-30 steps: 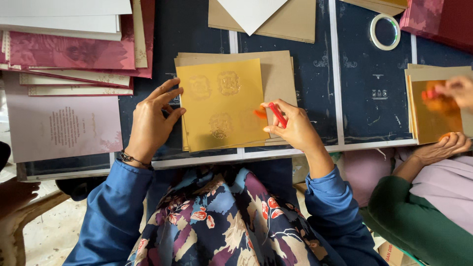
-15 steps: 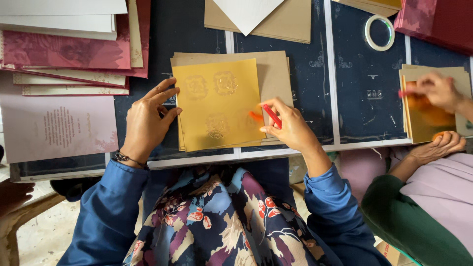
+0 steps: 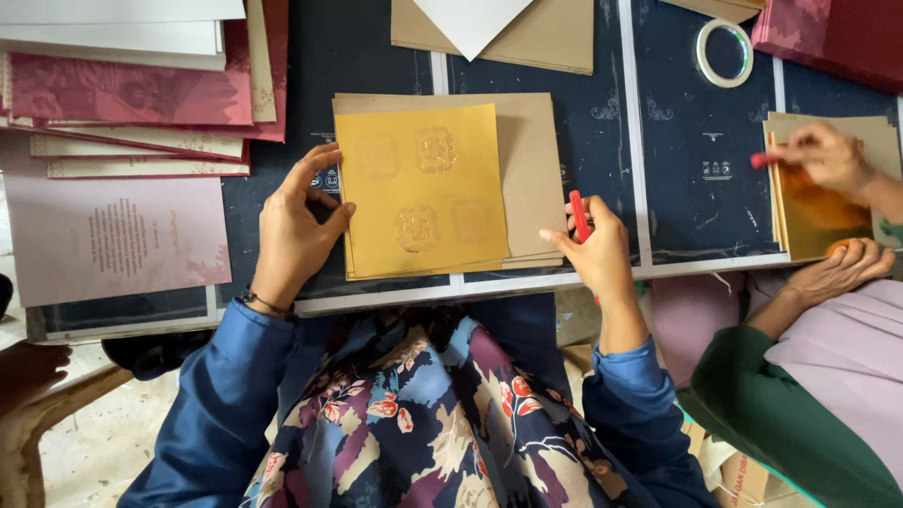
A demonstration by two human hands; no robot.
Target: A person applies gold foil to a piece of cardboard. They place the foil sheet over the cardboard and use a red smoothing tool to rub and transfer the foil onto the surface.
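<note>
Right hand [image 3: 602,254] pinching a red stick [image 3: 579,214], now off the gold sheet [image 3: 423,188] and out at its right edge (was rubbing on it before). Left hand [image 3: 296,230] spread, fingertips pinning the sheet's left edge, same as earlier. Underneath: tan card stack [image 3: 531,160], dark table [image 3: 696,169]. Tape roll [image 3: 724,54] far right, pink cards [image 3: 113,235] left.

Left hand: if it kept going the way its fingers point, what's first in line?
The left hand points up and right, fingertips already at the left edge of the gold sheet. Going on, it would likely slide onto that sheet first; the tan card stack lies beyond.
</note>
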